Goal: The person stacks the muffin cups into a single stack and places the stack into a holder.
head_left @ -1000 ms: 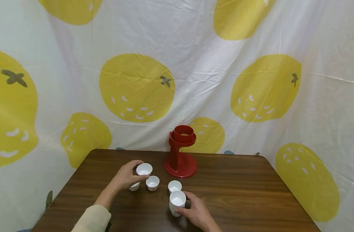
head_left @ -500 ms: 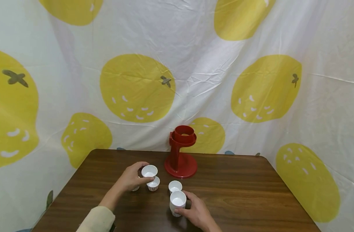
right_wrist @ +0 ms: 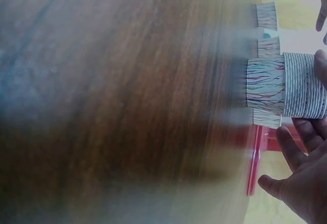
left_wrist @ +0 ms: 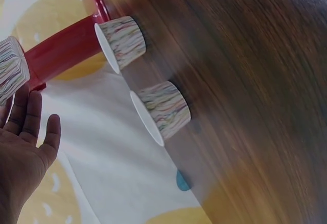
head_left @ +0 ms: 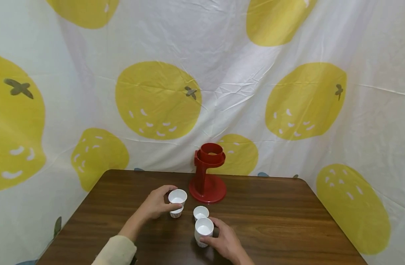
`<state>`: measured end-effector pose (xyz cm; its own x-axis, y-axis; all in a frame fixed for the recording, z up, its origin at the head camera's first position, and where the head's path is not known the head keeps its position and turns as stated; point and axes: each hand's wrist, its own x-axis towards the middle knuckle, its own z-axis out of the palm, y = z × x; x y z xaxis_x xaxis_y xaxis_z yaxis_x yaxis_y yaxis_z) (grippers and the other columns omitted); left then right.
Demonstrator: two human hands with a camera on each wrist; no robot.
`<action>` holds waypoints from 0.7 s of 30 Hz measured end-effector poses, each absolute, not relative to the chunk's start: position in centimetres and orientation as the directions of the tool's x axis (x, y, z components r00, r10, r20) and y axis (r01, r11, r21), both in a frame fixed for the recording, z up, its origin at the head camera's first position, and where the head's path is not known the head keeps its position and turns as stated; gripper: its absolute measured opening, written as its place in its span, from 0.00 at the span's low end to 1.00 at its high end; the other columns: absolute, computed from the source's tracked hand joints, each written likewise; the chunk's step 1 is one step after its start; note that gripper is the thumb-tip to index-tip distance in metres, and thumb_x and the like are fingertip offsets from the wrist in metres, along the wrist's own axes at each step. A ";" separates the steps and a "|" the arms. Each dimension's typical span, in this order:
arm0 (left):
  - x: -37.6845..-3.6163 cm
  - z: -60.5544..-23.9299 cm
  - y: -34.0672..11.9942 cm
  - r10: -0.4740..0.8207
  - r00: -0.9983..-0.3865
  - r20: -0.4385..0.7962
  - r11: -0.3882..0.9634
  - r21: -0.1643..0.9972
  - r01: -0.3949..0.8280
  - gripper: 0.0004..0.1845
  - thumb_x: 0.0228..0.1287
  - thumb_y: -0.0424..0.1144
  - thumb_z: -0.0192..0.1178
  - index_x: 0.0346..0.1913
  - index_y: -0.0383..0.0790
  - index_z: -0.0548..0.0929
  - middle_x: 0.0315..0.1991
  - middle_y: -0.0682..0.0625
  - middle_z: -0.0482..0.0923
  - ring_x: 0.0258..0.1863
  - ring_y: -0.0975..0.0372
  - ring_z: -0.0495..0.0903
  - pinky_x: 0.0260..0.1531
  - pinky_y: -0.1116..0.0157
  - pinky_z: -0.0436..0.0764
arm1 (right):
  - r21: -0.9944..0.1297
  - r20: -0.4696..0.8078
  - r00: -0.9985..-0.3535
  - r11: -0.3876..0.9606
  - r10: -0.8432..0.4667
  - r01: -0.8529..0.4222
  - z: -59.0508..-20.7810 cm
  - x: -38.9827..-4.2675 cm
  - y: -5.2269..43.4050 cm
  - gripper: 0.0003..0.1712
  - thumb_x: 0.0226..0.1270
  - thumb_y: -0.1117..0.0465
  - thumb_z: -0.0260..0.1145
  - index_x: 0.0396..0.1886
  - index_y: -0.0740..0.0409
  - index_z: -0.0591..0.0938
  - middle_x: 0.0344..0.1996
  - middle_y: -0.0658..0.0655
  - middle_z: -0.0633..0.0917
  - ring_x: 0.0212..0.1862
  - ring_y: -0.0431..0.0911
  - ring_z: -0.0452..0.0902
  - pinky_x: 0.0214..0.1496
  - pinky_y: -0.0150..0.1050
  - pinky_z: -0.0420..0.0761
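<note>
head view: left hand [head_left: 156, 206] grips cup [head_left: 177, 196] above second cup [head_left: 176, 212]; right hand [head_left: 222, 241] holds stack [head_left: 203, 231]. stacking step; next, lower cup straight in.

- Backdrop: a white cloth [head_left: 222, 55], creased and printed with large yellow fruits, is hung behind and to both sides of the table.
- Prints: grey stems and small white flecks are seen on several fruits.
- Table [head_left: 282, 221]: a dark brown wood-grain top with rounded far corners is set against the cloth.
- Light: the scene is evenly and softly lit; faint reflections are shown on the tabletop.
</note>
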<state>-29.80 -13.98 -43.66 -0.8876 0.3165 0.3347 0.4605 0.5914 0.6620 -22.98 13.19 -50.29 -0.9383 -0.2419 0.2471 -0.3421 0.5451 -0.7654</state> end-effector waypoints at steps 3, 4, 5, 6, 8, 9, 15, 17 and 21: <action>-29.8 -43.6 -13.6 0.328 -0.886 0.329 0.585 0.666 0.464 0.33 0.48 0.48 0.78 0.55 0.34 0.80 0.49 0.46 0.81 0.47 0.54 0.79 0.49 0.54 0.76 | -0.761 0.256 -0.935 0.546 -0.246 -0.352 -50.3 -22.9 13.2 0.40 0.50 0.48 0.80 0.60 0.61 0.79 0.52 0.55 0.84 0.56 0.53 0.77 0.58 0.53 0.74; -29.8 -43.5 -13.5 0.330 -0.886 0.326 0.583 0.668 0.463 0.34 0.48 0.48 0.78 0.55 0.34 0.80 0.49 0.46 0.81 0.47 0.55 0.78 0.49 0.54 0.76 | -0.761 0.256 -0.935 0.545 -0.247 -0.352 -50.3 -22.9 13.2 0.39 0.50 0.48 0.80 0.60 0.61 0.79 0.52 0.54 0.84 0.56 0.53 0.77 0.58 0.53 0.74; -29.7 -43.5 -13.4 0.330 -0.887 0.323 0.582 0.670 0.461 0.34 0.48 0.49 0.78 0.55 0.34 0.80 0.48 0.47 0.81 0.47 0.55 0.78 0.48 0.55 0.76 | -0.762 0.254 -0.935 0.544 -0.247 -0.351 -50.2 -22.9 13.2 0.39 0.50 0.48 0.80 0.60 0.61 0.79 0.51 0.54 0.84 0.55 0.53 0.77 0.57 0.53 0.74; -29.7 -43.5 -13.3 0.332 -0.888 0.319 0.578 0.674 0.459 0.34 0.48 0.49 0.78 0.55 0.34 0.80 0.48 0.47 0.81 0.46 0.56 0.78 0.48 0.55 0.77 | -0.764 0.252 -0.936 0.543 -0.247 -0.349 -50.2 -22.9 13.2 0.39 0.50 0.48 0.80 0.60 0.61 0.79 0.51 0.54 0.84 0.55 0.53 0.77 0.57 0.53 0.74; -29.7 -43.5 -13.0 0.338 -0.887 0.315 0.565 0.686 0.459 0.33 0.48 0.48 0.79 0.55 0.34 0.80 0.47 0.47 0.81 0.45 0.56 0.79 0.47 0.55 0.77 | -0.770 0.244 -0.938 0.538 -0.247 -0.342 -50.2 -22.9 13.3 0.39 0.50 0.49 0.80 0.60 0.61 0.79 0.51 0.54 0.84 0.55 0.53 0.77 0.57 0.54 0.74; -29.7 -43.5 -12.9 0.341 -0.886 0.315 0.561 0.688 0.461 0.33 0.48 0.48 0.79 0.55 0.35 0.79 0.47 0.48 0.81 0.45 0.57 0.78 0.46 0.55 0.77 | -0.771 0.241 -0.939 0.539 -0.247 -0.340 -50.1 -22.9 13.3 0.39 0.50 0.49 0.80 0.60 0.61 0.79 0.51 0.54 0.84 0.55 0.53 0.77 0.57 0.54 0.74; -29.5 -43.4 -12.3 0.367 -0.876 0.313 0.526 0.707 0.473 0.32 0.48 0.46 0.79 0.54 0.35 0.79 0.47 0.48 0.81 0.45 0.55 0.79 0.45 0.58 0.78 | -0.771 0.235 -0.940 0.541 -0.249 -0.336 -50.1 -22.9 13.3 0.39 0.50 0.49 0.80 0.59 0.61 0.79 0.51 0.54 0.84 0.55 0.53 0.78 0.57 0.54 0.74; -29.4 -43.4 -12.0 0.376 -0.871 0.315 0.515 0.711 0.480 0.32 0.48 0.46 0.79 0.54 0.35 0.80 0.48 0.47 0.81 0.46 0.54 0.80 0.47 0.56 0.78 | -0.772 0.234 -0.940 0.539 -0.250 -0.336 -50.1 -23.0 13.3 0.39 0.50 0.49 0.80 0.59 0.61 0.79 0.50 0.54 0.84 0.54 0.53 0.78 0.57 0.54 0.74; -29.3 -43.5 -11.4 0.388 -0.863 0.324 0.516 0.700 0.494 0.31 0.49 0.47 0.78 0.55 0.36 0.80 0.50 0.46 0.81 0.49 0.53 0.79 0.51 0.52 0.77 | -0.775 0.228 -0.941 0.538 -0.250 -0.331 -50.1 -23.0 13.3 0.38 0.49 0.49 0.81 0.59 0.61 0.79 0.50 0.54 0.84 0.54 0.53 0.78 0.57 0.54 0.74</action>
